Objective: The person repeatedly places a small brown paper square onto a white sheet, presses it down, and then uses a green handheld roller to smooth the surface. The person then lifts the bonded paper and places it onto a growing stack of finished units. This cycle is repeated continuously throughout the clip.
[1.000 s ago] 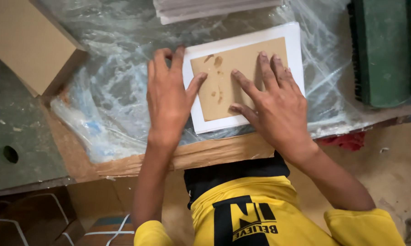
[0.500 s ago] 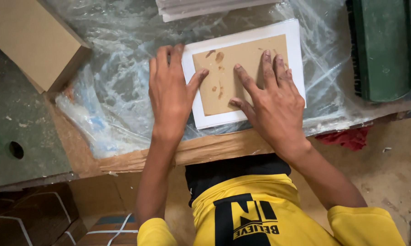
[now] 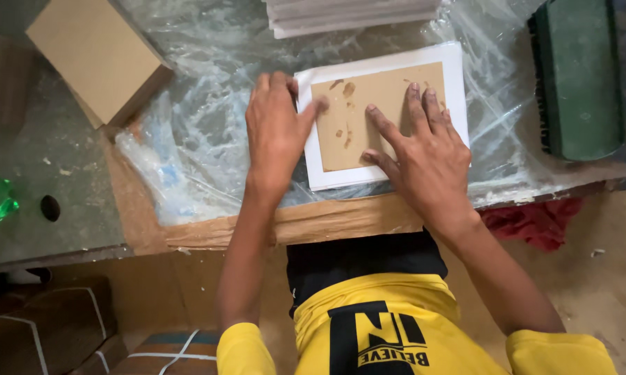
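Left hand (image 3: 277, 132) now over card (image 3: 368, 114) edge

Left hand (image 3: 277, 132) and right hand (image 3: 424, 156) flat on brown card (image 3: 358, 114) over white sheet (image 3: 379, 173), plastic-covered table (image 3: 209, 139).

Brown stained cardboard panel (image 3: 368, 118), flat on white sheet (image 3: 386, 59), atop clear plastic-covered table (image 3: 209, 139)

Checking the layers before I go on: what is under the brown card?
The brown card lies on a white sheet, whose border shows around it, on crumpled clear plastic. Both hands, left hand and right hand, press on it; anything beneath is covered.
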